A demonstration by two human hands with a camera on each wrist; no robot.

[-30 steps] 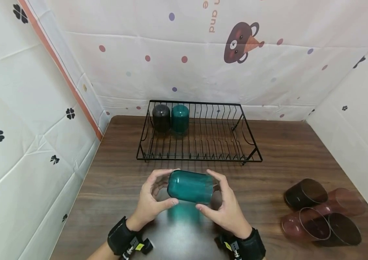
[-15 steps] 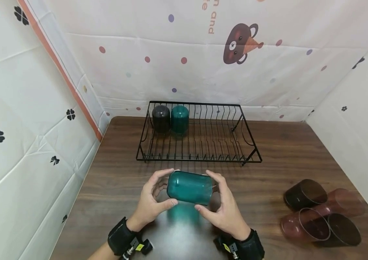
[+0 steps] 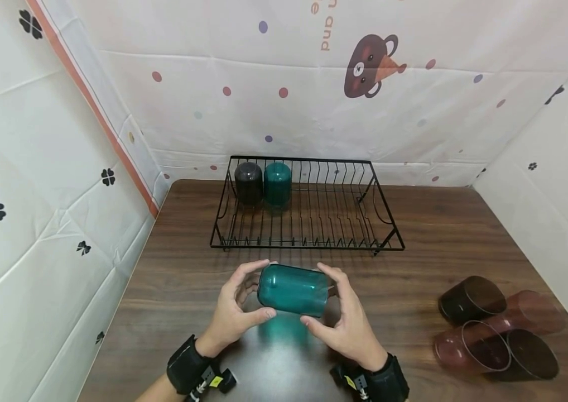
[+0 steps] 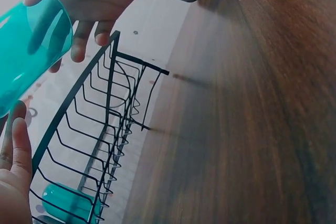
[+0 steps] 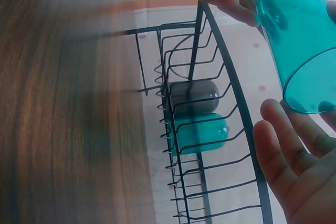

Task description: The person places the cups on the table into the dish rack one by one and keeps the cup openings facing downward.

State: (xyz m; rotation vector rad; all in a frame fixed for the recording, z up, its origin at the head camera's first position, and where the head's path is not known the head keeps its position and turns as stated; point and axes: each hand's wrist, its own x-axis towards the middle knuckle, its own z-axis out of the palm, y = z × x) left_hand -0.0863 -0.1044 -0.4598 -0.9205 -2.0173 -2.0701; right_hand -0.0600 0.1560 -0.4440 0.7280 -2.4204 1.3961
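While both hands support it above the counter (image 3: 173, 279) near the front edge, the teal cup (image 3: 292, 290) lies on its side, closed base toward the left hand (image 3: 231, 312) and open rim toward the right hand (image 3: 346, 324). Risk assessment: the cup is smooth, translucent plastic held only at its two ends, so uneven pressure from either side could probably let it pivot or slip and fall to the counter. A second likely hazard is the wire rack (image 3: 384, 223) just behind the hands; a rim caught on its front rail could knock the cup loose. Grip state, left: thumb below and fingers curled over the base end, pinching the cup. Grip state, right: thumb below and fingers arched over the rim end, likewise closed around the cup; the right wrist view shows the fingers (image 5: 286, 150) spread just beside the rim. Inside the rack, at its back left corner, a dark cup (image 3: 248, 181) and a second teal cup (image 3: 277, 182) stand inverted, touching. Several dark and reddish cups (image 3: 495, 329) lie tumbled together near the front right corner.
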